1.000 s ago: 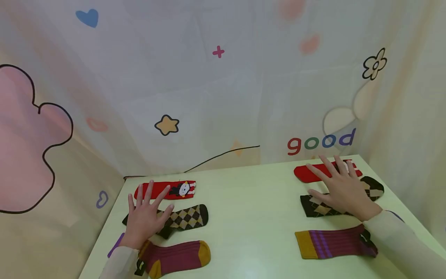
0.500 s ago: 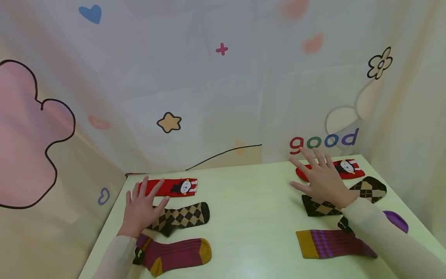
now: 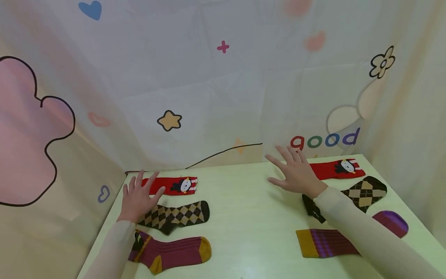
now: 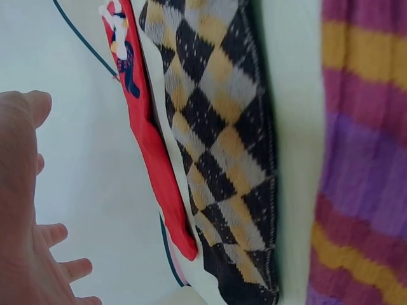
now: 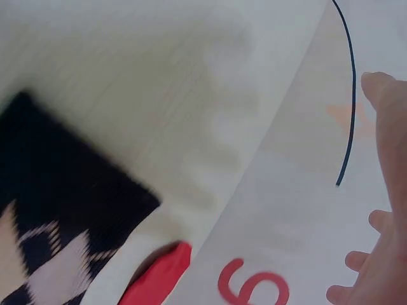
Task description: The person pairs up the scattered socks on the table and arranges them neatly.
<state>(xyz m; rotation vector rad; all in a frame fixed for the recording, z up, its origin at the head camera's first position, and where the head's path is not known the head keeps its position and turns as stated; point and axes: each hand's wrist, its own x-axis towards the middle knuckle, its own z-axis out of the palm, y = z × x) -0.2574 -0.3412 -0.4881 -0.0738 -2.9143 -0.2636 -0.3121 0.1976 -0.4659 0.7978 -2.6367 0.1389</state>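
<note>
Spread and holding nothing, my left hand (image 3: 136,199) hangs near the left red sock (image 3: 167,183), which runs lengthwise out to its right; my right hand (image 3: 299,174), likewise spread, has the right red sock (image 3: 327,170) lying lengthwise on its right.

There are two red socks (image 3: 170,186) (image 3: 334,169), two diamond-patterned socks (image 3: 179,216) (image 3: 366,193) and two maroon-and-mustard socks (image 3: 177,251) (image 3: 329,243), six in all. One left hand (image 3: 136,200) and one right hand (image 3: 295,173) make two hands, with two pale sleeves (image 3: 113,248) (image 3: 373,236) and one table (image 3: 249,209).

It is a curtained-off table corner, with cartoon-printed cloth (image 3: 212,85) around a pale table (image 3: 251,205).
</note>
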